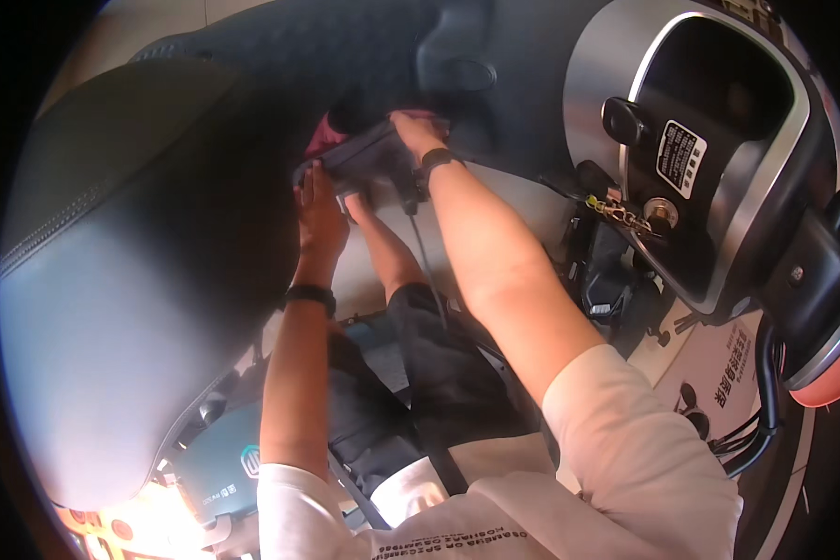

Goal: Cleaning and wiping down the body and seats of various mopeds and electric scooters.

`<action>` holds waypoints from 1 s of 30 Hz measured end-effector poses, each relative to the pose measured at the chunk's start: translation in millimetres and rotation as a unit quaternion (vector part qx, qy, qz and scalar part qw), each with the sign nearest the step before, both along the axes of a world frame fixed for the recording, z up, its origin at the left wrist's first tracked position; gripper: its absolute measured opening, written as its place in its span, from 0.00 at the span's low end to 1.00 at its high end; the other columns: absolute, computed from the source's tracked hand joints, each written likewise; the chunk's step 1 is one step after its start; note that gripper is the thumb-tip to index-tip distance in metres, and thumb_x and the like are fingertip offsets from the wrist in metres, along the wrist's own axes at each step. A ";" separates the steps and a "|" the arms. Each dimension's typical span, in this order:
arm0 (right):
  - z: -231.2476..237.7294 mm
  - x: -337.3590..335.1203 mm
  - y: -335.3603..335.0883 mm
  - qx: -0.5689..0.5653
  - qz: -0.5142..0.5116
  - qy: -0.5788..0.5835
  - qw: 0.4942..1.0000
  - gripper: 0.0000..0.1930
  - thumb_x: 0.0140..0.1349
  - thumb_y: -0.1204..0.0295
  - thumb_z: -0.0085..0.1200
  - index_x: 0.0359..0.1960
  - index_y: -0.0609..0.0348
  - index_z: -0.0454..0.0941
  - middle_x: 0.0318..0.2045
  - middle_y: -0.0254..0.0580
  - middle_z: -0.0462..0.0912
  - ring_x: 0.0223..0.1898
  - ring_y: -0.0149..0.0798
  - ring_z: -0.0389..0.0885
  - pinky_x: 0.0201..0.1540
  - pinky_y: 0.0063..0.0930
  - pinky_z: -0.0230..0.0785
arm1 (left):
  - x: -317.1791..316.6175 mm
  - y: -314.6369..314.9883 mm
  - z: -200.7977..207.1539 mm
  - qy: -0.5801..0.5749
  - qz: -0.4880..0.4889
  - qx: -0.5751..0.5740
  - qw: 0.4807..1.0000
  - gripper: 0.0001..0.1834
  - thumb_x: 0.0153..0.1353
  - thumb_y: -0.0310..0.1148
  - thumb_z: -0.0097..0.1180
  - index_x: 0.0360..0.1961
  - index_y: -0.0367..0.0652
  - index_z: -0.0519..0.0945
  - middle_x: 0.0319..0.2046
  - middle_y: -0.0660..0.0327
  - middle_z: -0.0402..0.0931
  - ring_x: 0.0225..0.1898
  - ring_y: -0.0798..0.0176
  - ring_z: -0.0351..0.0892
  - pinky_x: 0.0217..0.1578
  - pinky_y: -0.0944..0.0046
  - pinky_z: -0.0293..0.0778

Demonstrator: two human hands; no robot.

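So the right hand (414, 133) looks clamped on the right end of a dark flat piece (357, 157), and the left hand (319, 224) has its fingertips up against the left end. Can't tell if that left grip actually pinches or just steadies. My guess is one hand per end keeps the thing level. It sits low between the hands, in front of a big black body panel (345, 47), with some pinkish-red material (324, 140) poking out behind it, maybe cloth, too blurry to say.

Further out, a black padded seat (140, 271) fills the left, and on the right there's a glossy dash (719, 84) with a key (661, 213) in it, probably left there so it's handy.

Writing: small white sticker (681, 159) with dark print by the dash, pale panel (719, 373) with bigger dark characters, teal box (219, 467) with a round light logo, plus lettering on the white shirt (625, 429).
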State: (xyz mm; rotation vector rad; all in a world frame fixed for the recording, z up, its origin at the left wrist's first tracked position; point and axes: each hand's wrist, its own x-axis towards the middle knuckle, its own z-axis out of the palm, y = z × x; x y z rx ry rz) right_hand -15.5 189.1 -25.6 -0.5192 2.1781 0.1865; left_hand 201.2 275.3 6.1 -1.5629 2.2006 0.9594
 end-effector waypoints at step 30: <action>4.2 62.5 2.1 -0.331 0.383 0.007 0.863 0.39 0.54 0.79 0.52 0.67 0.77 0.49 0.70 0.71 0.43 0.71 0.70 0.45 0.73 0.47 0.42 | 23.9 -65.2 -34.5 0.029 -0.003 -0.239 0.971 0.30 0.54 0.30 0.53 0.60 0.33 0.68 0.66 0.47 0.60 0.67 0.50 0.61 0.62 0.52 0.62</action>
